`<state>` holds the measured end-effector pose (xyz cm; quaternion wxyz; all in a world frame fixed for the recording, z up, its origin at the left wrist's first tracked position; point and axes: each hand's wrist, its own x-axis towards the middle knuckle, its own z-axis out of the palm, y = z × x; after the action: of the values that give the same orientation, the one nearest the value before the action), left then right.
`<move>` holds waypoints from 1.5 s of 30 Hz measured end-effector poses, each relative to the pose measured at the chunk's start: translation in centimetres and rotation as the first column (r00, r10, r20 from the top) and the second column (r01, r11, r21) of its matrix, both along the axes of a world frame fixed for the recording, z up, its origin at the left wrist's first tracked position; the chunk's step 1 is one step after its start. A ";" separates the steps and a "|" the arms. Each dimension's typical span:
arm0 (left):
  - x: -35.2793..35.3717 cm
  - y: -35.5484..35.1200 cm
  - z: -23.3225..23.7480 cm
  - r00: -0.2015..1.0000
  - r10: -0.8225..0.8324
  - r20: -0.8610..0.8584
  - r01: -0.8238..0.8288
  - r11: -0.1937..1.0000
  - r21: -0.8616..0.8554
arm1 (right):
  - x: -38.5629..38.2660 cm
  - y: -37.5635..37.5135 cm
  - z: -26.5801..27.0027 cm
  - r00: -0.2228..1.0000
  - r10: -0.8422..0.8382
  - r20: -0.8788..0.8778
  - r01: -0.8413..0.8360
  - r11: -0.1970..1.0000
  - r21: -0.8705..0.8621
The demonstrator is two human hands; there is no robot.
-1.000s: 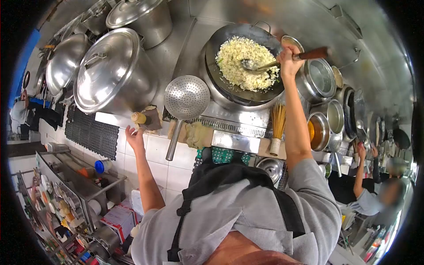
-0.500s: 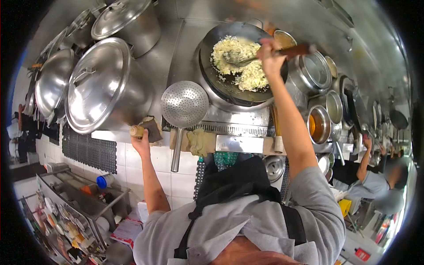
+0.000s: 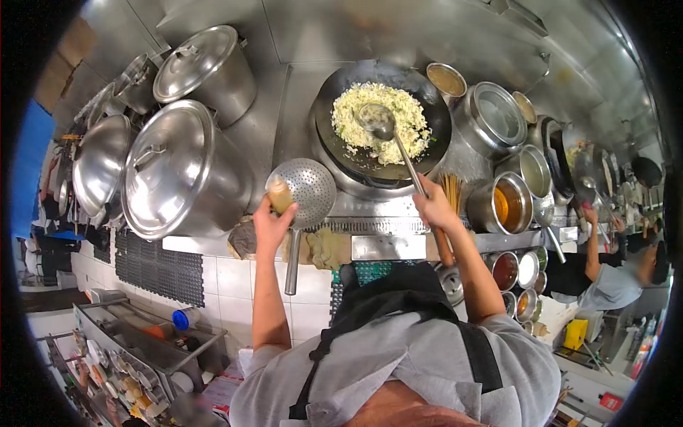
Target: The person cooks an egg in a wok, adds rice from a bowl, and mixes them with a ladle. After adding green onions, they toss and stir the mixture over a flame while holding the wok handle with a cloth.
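Observation:
My left hand is closed around a small tan bottle, which it holds up over the left part of a perforated strainer. My right hand grips a long ladle with a wooden grip end. The ladle's bowl rests on a heap of fried rice with egg-yellow and green bits. That rice lies in a dark wok on the stove. The strainer's metal handle points toward me, between my left forearm and the apron.
Large lidded pots stand at left. To the right are a pot of orange liquid, nested metal pots and a bundle of thin sticks. Folded cloths lie along the front edge. A co-worker stands at far right.
My left hand has carried the bottle right and up, over the strainer. My right hand has drawn back toward me with the ladle. Two clumps of rice now form one heap.

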<state>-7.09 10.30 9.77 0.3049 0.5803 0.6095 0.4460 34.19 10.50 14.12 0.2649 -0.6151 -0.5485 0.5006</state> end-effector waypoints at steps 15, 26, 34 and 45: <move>21.3 19.2 6.9 0.608 -0.255 -0.752 0.304 0.950 -0.076 | 15.4 -5.6 -3.8 0.837 -0.010 0.548 -0.116 0.974 0.195; 29.8 29.6 4.3 0.383 -0.333 -0.861 0.187 0.941 -0.281 | 22.1 -14.1 -6.4 0.808 -0.031 0.588 0.011 0.999 0.036; 20.8 30.1 4.6 0.344 -0.286 -0.894 0.036 0.956 -0.292 | 21.5 -15.0 -7.4 0.832 0.023 0.554 -0.040 0.999 0.018; 2.1 16.0 0.6 0.915 -0.058 -0.400 -0.010 0.986 -0.166 | 5.0 -3.1 -2.9 0.775 -0.084 0.626 -0.252 0.867 0.429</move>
<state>-5.01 26.32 10.37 0.2247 0.6401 0.6868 0.2611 39.21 7.41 11.26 0.1911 -0.6317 -0.7411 0.1233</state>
